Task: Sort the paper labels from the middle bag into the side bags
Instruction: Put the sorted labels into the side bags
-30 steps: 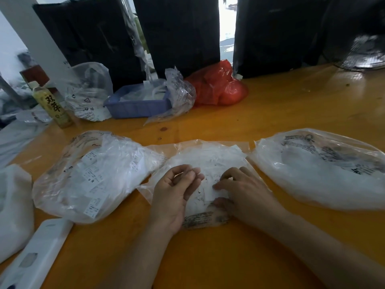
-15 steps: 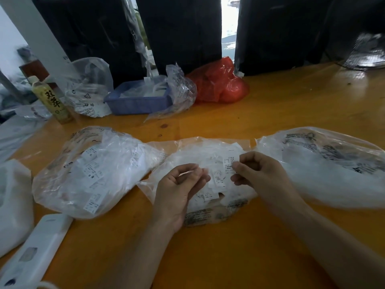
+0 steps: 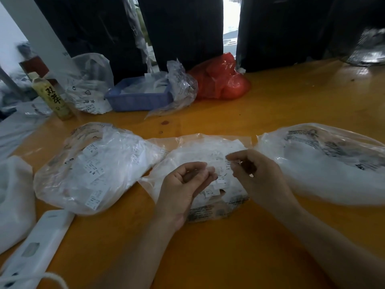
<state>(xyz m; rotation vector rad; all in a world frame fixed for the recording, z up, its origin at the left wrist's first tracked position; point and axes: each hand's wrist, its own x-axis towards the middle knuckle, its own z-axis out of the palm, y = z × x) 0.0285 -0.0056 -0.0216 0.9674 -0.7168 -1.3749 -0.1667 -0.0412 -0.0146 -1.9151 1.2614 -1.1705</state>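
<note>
Three clear plastic bags lie in a row on the orange table (image 3: 229, 257). The middle bag (image 3: 198, 151) holds several small white paper labels. My right hand (image 3: 256, 176) hovers above it and pinches a paper label (image 3: 228, 164) between thumb and fingertips. My left hand (image 3: 183, 188) sits over the middle bag's left part, fingers loosely curled with the palm turned up; no label shows in it. The left bag (image 3: 93, 170) is full of printed labels. The right bag (image 3: 325, 163) also bulges with white paper.
A white power strip (image 3: 35, 249) and a white bag (image 3: 14, 197) lie at the near left. Further back stand a tea bottle (image 3: 53, 97), a blue tray (image 3: 139, 97) with clear plastic, and a red bag (image 3: 223, 80). Dark panels wall the far edge.
My right hand rose from pressing on the middle bag and now holds a label pinched above it. My left hand turned palm up and stayed by the bag.
</note>
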